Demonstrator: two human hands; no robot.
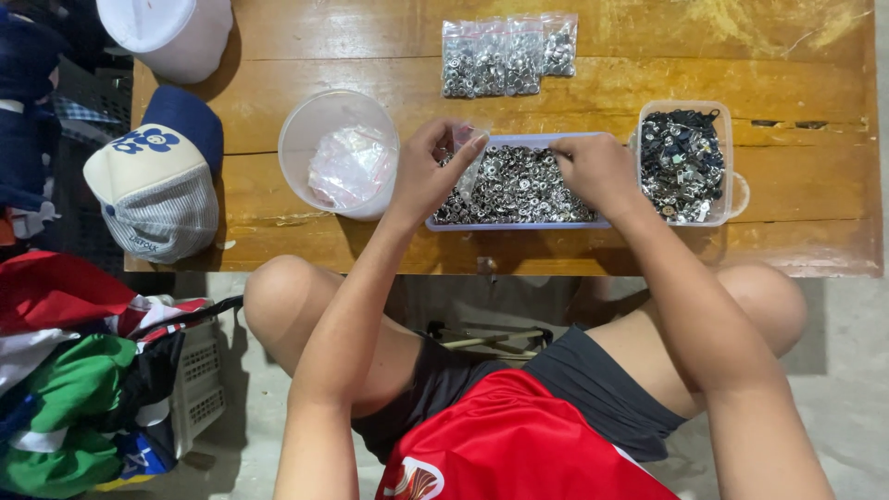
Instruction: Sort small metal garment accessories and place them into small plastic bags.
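the left hand [428, 167] pinches a small clear bag [470, 162], light, limp and slippery, by its mouth over the tray of metal snaps [519, 190], where the right hand [597, 167] has its fingers curled among the snaps.

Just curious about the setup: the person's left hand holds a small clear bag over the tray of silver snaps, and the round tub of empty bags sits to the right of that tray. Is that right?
Not quite. The head view shows the round tub left of the tray, not right. The left hand does hold the small clear bag over it.
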